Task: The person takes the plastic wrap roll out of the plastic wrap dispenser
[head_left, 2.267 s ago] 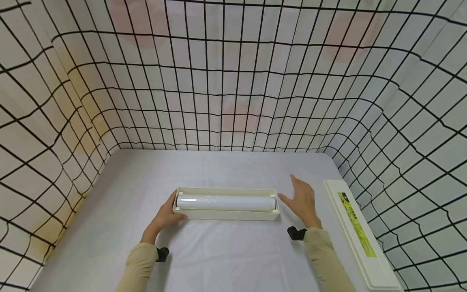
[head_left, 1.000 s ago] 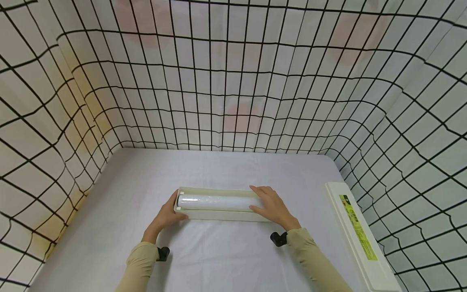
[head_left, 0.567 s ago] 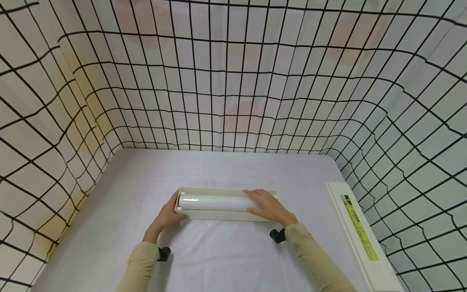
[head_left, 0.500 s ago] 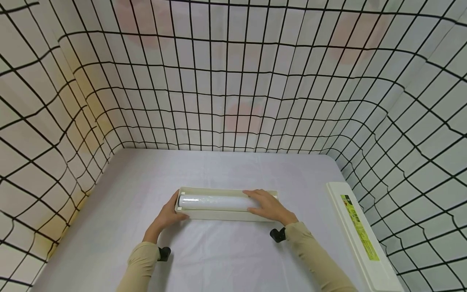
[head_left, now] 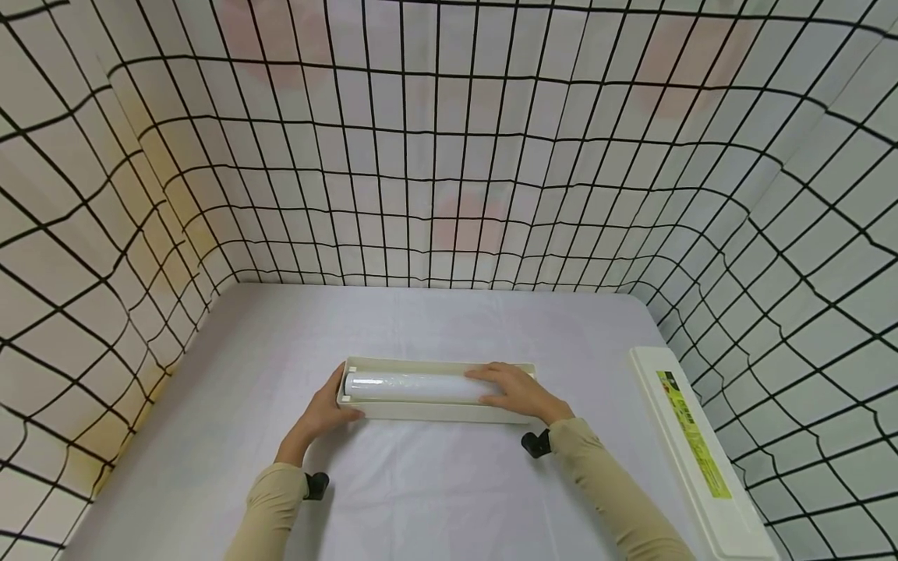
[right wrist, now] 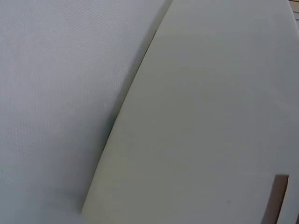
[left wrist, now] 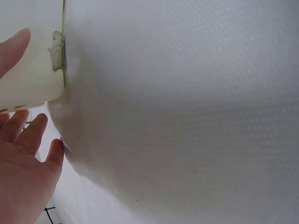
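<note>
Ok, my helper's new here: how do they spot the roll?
On the white table, find the open box gripped by the left hand. The roll lies lengthwise inside, right end hidden by the right hand. Unlike the flat-sided box, it is rounded and shiny.

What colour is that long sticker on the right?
The sticker is yellow-green with dark print, best seen in the head view.

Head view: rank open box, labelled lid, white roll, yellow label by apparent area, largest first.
1. Open box and labelled lid: too close to rank; the lid's lower end may be nearer the camera.
2. White roll, though partly covered by the right hand.
3. Yellow label.
</note>
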`<state>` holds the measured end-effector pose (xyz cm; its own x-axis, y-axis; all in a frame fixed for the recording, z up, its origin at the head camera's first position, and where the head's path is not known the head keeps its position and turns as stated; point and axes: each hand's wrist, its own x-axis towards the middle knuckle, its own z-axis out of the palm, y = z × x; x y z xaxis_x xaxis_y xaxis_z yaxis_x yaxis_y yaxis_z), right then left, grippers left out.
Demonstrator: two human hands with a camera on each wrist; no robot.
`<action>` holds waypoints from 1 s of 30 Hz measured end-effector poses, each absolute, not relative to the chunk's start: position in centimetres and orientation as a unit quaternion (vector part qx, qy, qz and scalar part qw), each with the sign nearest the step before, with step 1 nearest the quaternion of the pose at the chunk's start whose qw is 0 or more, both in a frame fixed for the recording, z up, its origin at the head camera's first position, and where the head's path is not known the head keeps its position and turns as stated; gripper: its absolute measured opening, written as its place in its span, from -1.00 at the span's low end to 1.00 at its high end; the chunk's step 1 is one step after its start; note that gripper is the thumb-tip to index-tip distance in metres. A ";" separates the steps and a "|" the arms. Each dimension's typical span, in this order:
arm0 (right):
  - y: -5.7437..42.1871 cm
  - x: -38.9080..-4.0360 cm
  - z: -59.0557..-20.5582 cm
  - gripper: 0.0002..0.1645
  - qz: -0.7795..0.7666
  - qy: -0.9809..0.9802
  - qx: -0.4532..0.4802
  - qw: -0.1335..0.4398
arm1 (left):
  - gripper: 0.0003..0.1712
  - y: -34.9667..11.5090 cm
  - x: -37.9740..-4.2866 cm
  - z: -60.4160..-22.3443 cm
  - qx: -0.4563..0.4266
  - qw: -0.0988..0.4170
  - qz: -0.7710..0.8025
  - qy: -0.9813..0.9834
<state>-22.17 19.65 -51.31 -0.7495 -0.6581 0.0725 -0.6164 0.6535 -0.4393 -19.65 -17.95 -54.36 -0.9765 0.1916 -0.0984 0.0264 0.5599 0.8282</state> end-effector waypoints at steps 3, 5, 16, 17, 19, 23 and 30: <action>19.6 -22.2 -51.2 -0.38 -0.228 0.907 -0.350 0.050 | 0.21 -17.9 -19.7 -54.4 0.061 0.090 0.467 0.878; 19.6 -22.2 -51.2 -0.39 -0.227 0.907 -0.352 0.047 | 0.21 -17.9 -19.8 -54.4 0.061 0.090 0.467 0.878; 19.4 -21.8 -51.6 -0.40 -0.225 0.912 -0.343 0.018 | 0.21 -17.9 -19.8 -54.4 0.056 0.088 0.474 0.874; 19.4 -21.8 -51.7 -0.40 -0.224 0.912 -0.343 0.013 | 0.21 -17.9 -19.8 -54.4 0.055 0.089 0.475 0.874; 19.4 -21.7 -51.9 -0.41 -0.218 0.912 -0.348 -0.001 | 0.21 -17.9 -19.8 -54.4 0.053 0.090 0.476 0.873; 19.5 -21.6 -52.2 -0.42 -0.206 0.910 -0.359 -0.028 | 0.22 -17.9 -19.7 -54.4 0.051 0.093 0.475 0.874; 19.4 -21.5 -52.1 -0.43 -0.191 0.904 -0.377 -0.067 | 0.22 -18.0 -19.8 -54.5 0.051 0.092 0.474 0.874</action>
